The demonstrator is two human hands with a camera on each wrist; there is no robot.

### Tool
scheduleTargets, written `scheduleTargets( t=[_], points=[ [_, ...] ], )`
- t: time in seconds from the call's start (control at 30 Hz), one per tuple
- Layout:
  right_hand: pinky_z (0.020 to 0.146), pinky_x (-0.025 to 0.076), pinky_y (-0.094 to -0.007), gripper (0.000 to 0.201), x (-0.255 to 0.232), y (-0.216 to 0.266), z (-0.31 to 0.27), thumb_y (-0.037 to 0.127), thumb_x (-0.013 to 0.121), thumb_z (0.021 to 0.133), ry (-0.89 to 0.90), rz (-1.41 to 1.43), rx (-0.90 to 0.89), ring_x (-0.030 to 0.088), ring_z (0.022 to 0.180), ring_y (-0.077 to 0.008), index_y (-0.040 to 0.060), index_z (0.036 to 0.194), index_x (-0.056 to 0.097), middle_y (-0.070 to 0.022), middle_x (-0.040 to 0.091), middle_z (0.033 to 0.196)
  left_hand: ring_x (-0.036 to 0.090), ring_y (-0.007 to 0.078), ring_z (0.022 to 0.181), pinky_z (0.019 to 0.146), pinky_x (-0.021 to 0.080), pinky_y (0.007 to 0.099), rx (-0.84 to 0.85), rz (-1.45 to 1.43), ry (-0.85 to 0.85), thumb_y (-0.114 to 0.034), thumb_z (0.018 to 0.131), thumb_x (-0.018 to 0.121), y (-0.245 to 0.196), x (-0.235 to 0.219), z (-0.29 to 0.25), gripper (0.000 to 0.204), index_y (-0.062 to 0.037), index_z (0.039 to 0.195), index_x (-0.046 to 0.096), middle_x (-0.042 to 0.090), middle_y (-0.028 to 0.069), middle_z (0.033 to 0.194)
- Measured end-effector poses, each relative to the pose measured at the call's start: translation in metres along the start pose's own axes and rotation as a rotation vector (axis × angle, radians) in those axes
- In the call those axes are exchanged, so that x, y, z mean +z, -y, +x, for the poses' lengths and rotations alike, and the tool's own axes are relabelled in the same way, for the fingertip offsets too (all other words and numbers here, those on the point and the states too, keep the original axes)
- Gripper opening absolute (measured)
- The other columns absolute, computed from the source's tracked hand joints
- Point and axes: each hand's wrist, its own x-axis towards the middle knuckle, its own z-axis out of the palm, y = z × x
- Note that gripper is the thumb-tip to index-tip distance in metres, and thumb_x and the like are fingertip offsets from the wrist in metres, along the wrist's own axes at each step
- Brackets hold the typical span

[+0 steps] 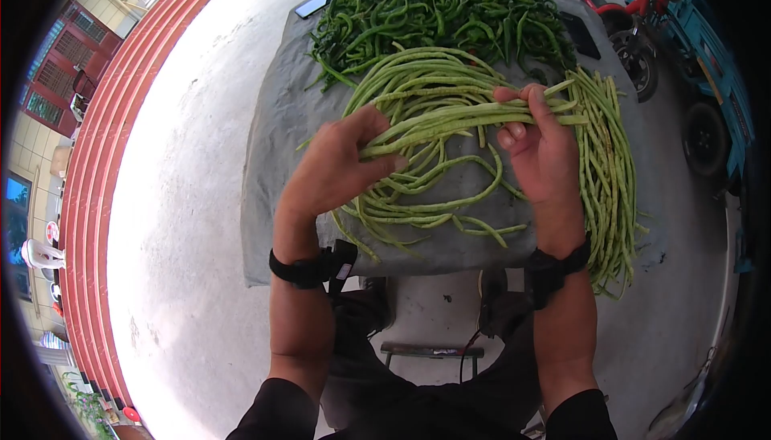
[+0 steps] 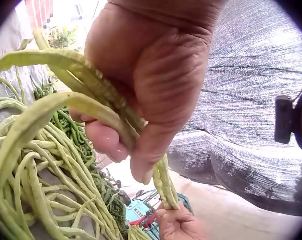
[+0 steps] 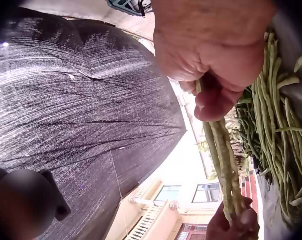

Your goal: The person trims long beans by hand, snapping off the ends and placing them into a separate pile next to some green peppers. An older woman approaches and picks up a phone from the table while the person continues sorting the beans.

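A small bunch of long pale green beans (image 1: 450,122) is stretched between the two hands above the table. The left hand (image 1: 337,159) grips it with fingers and thumb; in the left wrist view this hand (image 2: 146,85) has the beans (image 2: 56,102) bending out past it. The right hand (image 1: 544,147) pinches the bunch close to its right end, as the right wrist view also shows, with the hand (image 3: 216,55) around the beans (image 3: 222,155). Beneath lies a loose curved heap of long beans (image 1: 401,79).
Green peppers (image 1: 434,14) are piled at the back of the grey cloth (image 1: 277,135). More long beans (image 1: 610,175) lie along the right edge. A phone (image 1: 317,2) rests at the back left, a dark flat object (image 1: 580,34) at the back right. A blue three-wheeler (image 1: 699,46) stands beyond.
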Motion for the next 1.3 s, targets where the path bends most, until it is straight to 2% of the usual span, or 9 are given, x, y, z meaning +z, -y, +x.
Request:
scheduleTargets(
  t=[0.1,0.2,0.4,0.5,0.7,0.8,0.9,1.0,1.3],
  points=[
    [0.066,0.051,-0.0319,0.019,-0.009,0.005,0.002,0.025,0.056,0.112,-0.046,0.017,0.031,0.057,0.071,-0.0114,0.0069,0.114,0.063,-0.0179,0.075,0.113,0.067,0.0113,0.073,0.069,0.053,0.0348,-0.122,0.043,0.064,-0.011,0.083,0.086,-0.012,-0.011,-0.004,0.032,-0.0001,0.103,0.064,0.069,0.0036,0.081],
    [0.064,0.049,-0.0317,0.021,-0.012,0.007,0.002,0.025,0.057,0.112,-0.131,-0.011,0.098,0.056,0.069,-0.0111,0.0049,0.113,0.063,-0.0177,0.075,0.11,0.064,0.0243,0.072,0.067,0.048,0.0408,0.05,0.008,0.018,-0.014,0.077,0.088,-0.002,-0.008,-0.006,0.036,-0.0059,0.102,0.064,0.068,0.0116,0.08],
    [0.06,0.048,-0.032,0.023,-0.02,0.002,0.0,0.026,0.059,0.111,-0.265,-0.081,0.152,0.054,0.066,-0.0108,0.0031,0.112,0.062,-0.017,0.074,0.102,0.068,0.0377,0.084,0.075,0.051,0.0464,-0.039,0.426,-0.02,-0.017,0.072,0.087,0.017,-0.016,-0.01,0.039,-0.0084,0.104,0.066,0.072,0.0134,0.085],
    [0.058,0.047,-0.0305,0.023,-0.019,0.009,-0.003,0.026,0.058,0.11,-0.226,-0.182,0.166,0.053,0.066,-0.0098,0.0025,0.11,0.062,-0.0153,0.073,0.098,0.07,0.0316,0.082,0.073,0.052,0.0419,0.041,0.338,0.002,-0.018,0.072,0.088,0.023,-0.024,-0.012,0.04,-0.0088,0.105,0.067,0.071,0.0118,0.083],
    [0.052,0.047,-0.0276,0.022,-0.013,0.031,-0.01,0.025,0.059,0.11,0.005,-0.363,0.266,0.052,0.062,-0.0077,0.003,0.108,0.062,-0.0116,0.071,0.091,0.073,0.0195,0.076,0.064,0.053,0.0339,-0.234,-0.155,0.178,-0.04,0.081,0.092,0.033,-0.036,-0.016,0.051,-0.0022,0.106,0.069,0.072,0.0079,0.077],
    [0.051,0.047,-0.0278,0.02,-0.011,0.029,-0.011,0.023,0.06,0.109,-0.037,-0.415,0.269,0.053,0.061,-0.0075,0.0033,0.107,0.061,-0.0118,0.071,0.091,0.073,0.02,0.075,0.061,0.053,0.0348,-0.16,-0.117,0.158,-0.05,0.089,0.084,0.034,-0.037,-0.016,0.055,0.0011,0.103,0.069,0.072,0.0068,0.075],
    [0.05,0.048,-0.0278,0.019,-0.019,0.026,-0.01,0.022,0.06,0.109,-0.069,-0.436,0.286,0.055,0.06,-0.0077,0.0034,0.108,0.06,-0.0128,0.072,0.091,0.074,0.0234,0.077,0.064,0.054,0.0376,-0.221,-0.113,-0.077,-0.043,0.094,0.08,0.041,-0.023,-0.006,0.042,-0.0027,0.102,0.071,0.074,0.0076,0.078],
    [0.05,0.05,-0.0277,0.017,-0.021,0.026,-0.01,0.02,0.06,0.109,-0.103,-0.462,0.262,0.055,0.059,-0.0084,0.0027,0.109,0.06,-0.0151,0.073,0.092,0.075,0.0305,0.08,0.07,0.056,0.0416,-0.126,0.278,-0.372,-0.031,0.095,0.078,0.039,-0.003,0.001,0.024,-0.0079,0.101,0.072,0.076,0.0098,0.086],
    [0.048,0.048,-0.0268,0.016,-0.029,0.04,-0.013,0.02,0.061,0.108,-0.157,-0.488,0.232,0.053,0.059,-0.0074,0.0047,0.108,0.06,-0.0138,0.072,0.093,0.067,0.0351,0.107,0.087,0.054,0.0486,0.149,0.469,-0.326,-0.012,0.088,0.074,0.04,0.052,0.026,0.022,-0.0107,0.109,0.072,0.07,0.01,0.108]
  ],
)
